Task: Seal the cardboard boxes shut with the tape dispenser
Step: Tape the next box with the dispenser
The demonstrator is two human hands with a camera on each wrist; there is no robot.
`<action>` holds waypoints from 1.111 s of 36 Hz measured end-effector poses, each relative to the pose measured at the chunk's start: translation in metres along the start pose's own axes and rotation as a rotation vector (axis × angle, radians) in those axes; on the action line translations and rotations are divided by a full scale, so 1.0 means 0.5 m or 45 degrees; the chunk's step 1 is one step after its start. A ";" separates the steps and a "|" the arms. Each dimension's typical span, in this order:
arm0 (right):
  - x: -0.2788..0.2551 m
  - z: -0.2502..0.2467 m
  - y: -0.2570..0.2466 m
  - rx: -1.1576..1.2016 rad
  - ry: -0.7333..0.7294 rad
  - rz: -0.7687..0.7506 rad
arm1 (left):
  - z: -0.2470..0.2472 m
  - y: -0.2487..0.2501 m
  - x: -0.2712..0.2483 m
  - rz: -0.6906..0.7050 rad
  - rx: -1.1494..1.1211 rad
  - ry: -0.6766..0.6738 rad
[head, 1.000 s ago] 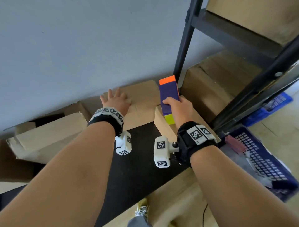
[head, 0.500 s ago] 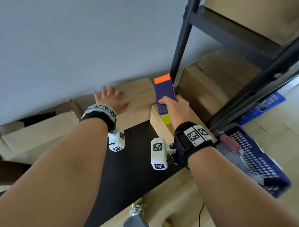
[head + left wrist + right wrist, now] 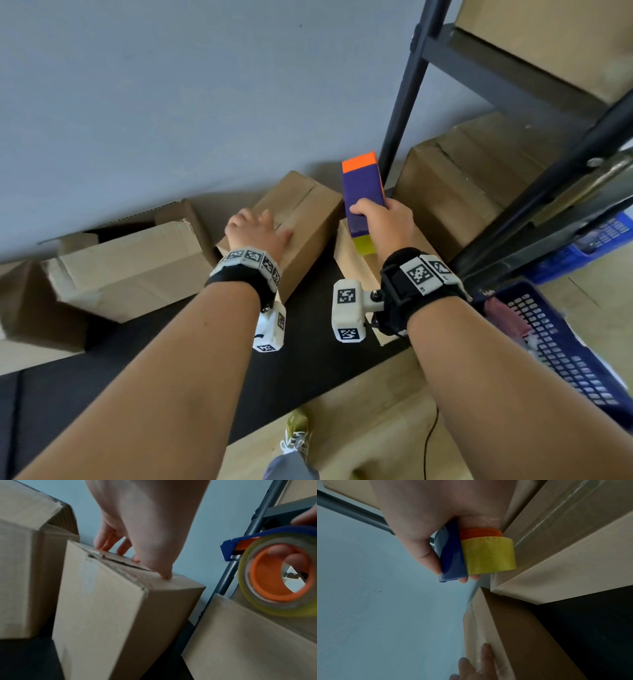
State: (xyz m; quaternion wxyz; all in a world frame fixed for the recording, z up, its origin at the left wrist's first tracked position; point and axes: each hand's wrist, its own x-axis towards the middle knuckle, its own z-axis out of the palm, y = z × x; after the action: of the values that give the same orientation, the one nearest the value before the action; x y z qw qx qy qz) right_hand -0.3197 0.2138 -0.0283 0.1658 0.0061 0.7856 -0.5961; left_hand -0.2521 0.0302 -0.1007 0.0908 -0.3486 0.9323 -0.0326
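My left hand point(image 3: 257, 229) rests on top of a closed cardboard box point(image 3: 305, 219) near the wall. Its fingertips and thumb press on the top, beside the flap seam point(image 3: 120, 561); nothing is gripped. My right hand point(image 3: 376, 219) grips the tape dispenser point(image 3: 363, 192), a blue body with an orange end and a yellowish tape roll point(image 3: 488, 555). It hovers just above a second box point(image 3: 349, 253) to the right. In the left wrist view the right hand's fingers pass through the roll's orange core point(image 3: 274, 574).
An open box point(image 3: 130, 263) lies at the left. A large box point(image 3: 462, 185) sits in the dark metal rack point(image 3: 404, 102) on the right. A blue crate point(image 3: 565, 342) stands at the near right. The boxes rest on a black mat point(image 3: 325, 342) against the grey wall.
The box under my left hand has turned and come nearer to me, and the hand's fingers have bent. My right hand still holds the dispenser in much the same place.
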 end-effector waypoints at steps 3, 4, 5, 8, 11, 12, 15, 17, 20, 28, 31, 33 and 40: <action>-0.017 -0.003 -0.008 0.045 -0.026 -0.023 | 0.020 -0.002 -0.037 0.058 -0.048 0.091; -0.023 -0.004 -0.010 0.053 -0.042 -0.027 | 0.025 -0.002 -0.051 0.063 -0.085 0.103; -0.031 -0.005 -0.011 0.062 -0.061 -0.031 | 0.029 -0.002 -0.065 0.057 -0.112 0.120; -0.053 -0.010 -0.008 0.082 -0.104 -0.049 | 0.031 -0.006 -0.110 0.014 -0.150 0.168; -0.081 -0.014 0.001 0.106 -0.168 -0.047 | 0.034 -0.013 -0.153 -0.051 -0.209 0.143; -0.091 -0.016 0.006 0.112 -0.183 -0.045 | 0.034 -0.016 -0.167 -0.074 -0.215 0.133; -0.121 -0.020 0.020 0.114 -0.231 -0.033 | 0.030 -0.021 -0.209 -0.136 -0.230 0.123; -0.141 -0.023 0.032 0.113 -0.277 -0.011 | 0.030 -0.025 -0.237 -0.171 -0.272 0.117; -0.175 -0.030 0.049 0.124 -0.368 0.029 | 0.035 -0.029 -0.283 -0.235 -0.351 0.090; -0.254 -0.028 0.076 0.152 -0.527 0.106 | 0.050 -0.015 -0.389 -0.320 -0.593 0.043; -0.271 -0.026 0.076 0.121 -0.575 0.119 | 0.054 -0.015 -0.411 -0.198 -0.555 0.001; -0.277 -0.024 0.076 0.096 -0.591 0.118 | 0.062 -0.020 -0.413 -0.137 -0.600 -0.020; -0.274 -0.004 0.067 -0.047 -0.589 0.111 | 0.062 -0.089 -0.371 -0.165 -0.755 -0.045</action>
State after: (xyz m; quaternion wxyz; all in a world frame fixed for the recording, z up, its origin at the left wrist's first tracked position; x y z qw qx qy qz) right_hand -0.1839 0.2513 -0.0225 0.3673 -0.0997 0.7364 -0.5593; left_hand -0.0802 0.1183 -0.0984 -0.0011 -0.4193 0.8751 0.2415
